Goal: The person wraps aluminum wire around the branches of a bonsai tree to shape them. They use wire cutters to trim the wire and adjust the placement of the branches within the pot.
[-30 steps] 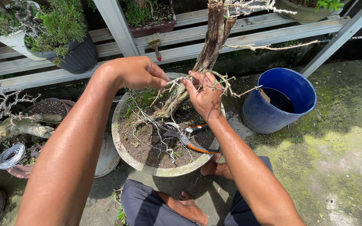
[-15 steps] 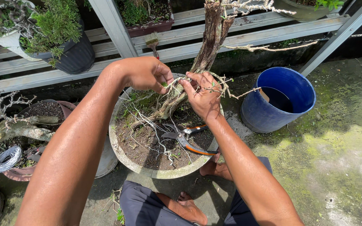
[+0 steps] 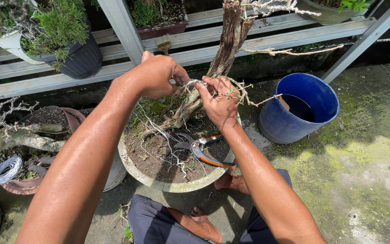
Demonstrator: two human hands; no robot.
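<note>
I see both hands up at the bonsai | left hand (image 3: 156, 76) grip closed on wire (image 3: 189, 83) | right hand (image 3: 220, 103) grip pinching the same wired branch (image 3: 244, 92) beside the trunk (image 3: 226, 43) | branch looks part wrapped, tip bare | pruners (image 3: 201, 151) idle on soil in pot (image 3: 159, 180) | wire coil (image 3: 5, 169) far left

hands: left hand (image 3: 156, 74), right hand (image 3: 220, 101) gripping branch (image 3: 190, 84) | pruners (image 3: 201, 149) (on soil)

Pruning shears (image 3: 202, 149) on open soil (image 3: 152, 156)
</note>
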